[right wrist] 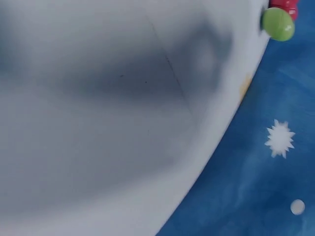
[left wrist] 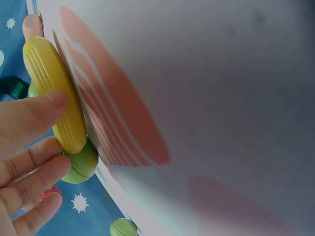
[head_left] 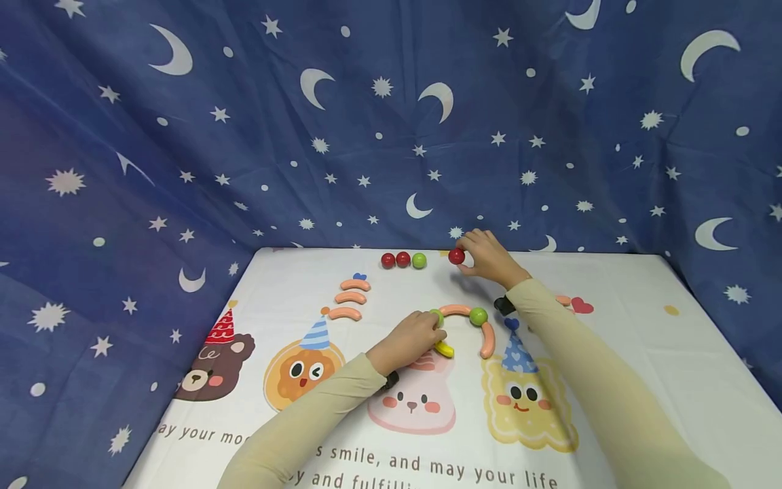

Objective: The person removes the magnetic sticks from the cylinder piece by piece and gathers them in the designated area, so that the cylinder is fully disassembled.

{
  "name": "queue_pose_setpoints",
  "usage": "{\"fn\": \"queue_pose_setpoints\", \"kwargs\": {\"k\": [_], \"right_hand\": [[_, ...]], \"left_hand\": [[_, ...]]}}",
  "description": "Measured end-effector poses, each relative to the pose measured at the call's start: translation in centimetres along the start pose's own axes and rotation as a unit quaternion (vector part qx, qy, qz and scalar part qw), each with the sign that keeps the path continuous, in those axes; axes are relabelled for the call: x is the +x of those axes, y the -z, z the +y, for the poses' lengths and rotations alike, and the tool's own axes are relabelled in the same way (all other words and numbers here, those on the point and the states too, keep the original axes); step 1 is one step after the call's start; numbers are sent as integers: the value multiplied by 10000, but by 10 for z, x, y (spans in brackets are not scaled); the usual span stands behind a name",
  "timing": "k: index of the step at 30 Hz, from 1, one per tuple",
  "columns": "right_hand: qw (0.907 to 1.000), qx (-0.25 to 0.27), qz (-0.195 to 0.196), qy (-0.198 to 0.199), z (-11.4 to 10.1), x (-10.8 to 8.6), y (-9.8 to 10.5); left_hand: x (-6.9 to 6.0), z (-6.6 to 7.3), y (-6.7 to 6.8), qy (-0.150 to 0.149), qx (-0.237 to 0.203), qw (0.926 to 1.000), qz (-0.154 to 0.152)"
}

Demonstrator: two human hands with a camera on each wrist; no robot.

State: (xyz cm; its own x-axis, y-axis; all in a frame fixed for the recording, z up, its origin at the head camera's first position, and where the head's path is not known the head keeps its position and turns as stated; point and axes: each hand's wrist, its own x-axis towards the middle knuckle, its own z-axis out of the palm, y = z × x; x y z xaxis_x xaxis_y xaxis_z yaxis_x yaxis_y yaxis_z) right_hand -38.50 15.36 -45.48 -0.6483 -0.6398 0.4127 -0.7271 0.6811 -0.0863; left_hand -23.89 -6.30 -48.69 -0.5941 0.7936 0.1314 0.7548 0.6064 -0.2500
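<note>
My left hand (head_left: 411, 341) pinches a yellow ridged toy banana (left wrist: 56, 93) close to the tabletop, the thumb lying across it in the left wrist view. A green ball (head_left: 436, 316) touches its far end, partly covered by my fingers. From there a curve runs right: a toy sausage (head_left: 455, 310), another green ball (head_left: 478, 316), then a second sausage (head_left: 487, 341). Near the back edge, my right hand (head_left: 489, 259) holds a red ball (head_left: 456, 256) between thumb and fingers, above the table. The right wrist view leaves that hand out.
Left of the held ball, two red balls (head_left: 403, 259) and a green ball (head_left: 419, 261) form a row at the back edge. Three sausages (head_left: 350, 297) lie stacked at the left. Another sausage (head_left: 563, 299) shows partly behind my right sleeve. A starry blue curtain (head_left: 379, 170) rises behind the table.
</note>
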Motion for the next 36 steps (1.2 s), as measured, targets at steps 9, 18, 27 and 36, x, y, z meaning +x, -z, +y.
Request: {"fn": "queue_pose_setpoints", "kwargs": {"k": [9, 18, 27, 36], "right_hand": [[9971, -229, -657, -293, 5, 18, -27], [9903, -534, -1234, -341, -7, 32, -40], [9857, -671, -1480, -456, -7, 36, -45], [9843, -748, -1546, -411, -1, 42, -44]], "left_hand": [[-3, 8, 3, -31, 129, 9998, 127], [-6, 10, 2, -33, 213, 9996, 186], [-4, 9, 4, -37, 276, 9996, 111], [-3, 1, 1, -3, 225, 9996, 163]]}}
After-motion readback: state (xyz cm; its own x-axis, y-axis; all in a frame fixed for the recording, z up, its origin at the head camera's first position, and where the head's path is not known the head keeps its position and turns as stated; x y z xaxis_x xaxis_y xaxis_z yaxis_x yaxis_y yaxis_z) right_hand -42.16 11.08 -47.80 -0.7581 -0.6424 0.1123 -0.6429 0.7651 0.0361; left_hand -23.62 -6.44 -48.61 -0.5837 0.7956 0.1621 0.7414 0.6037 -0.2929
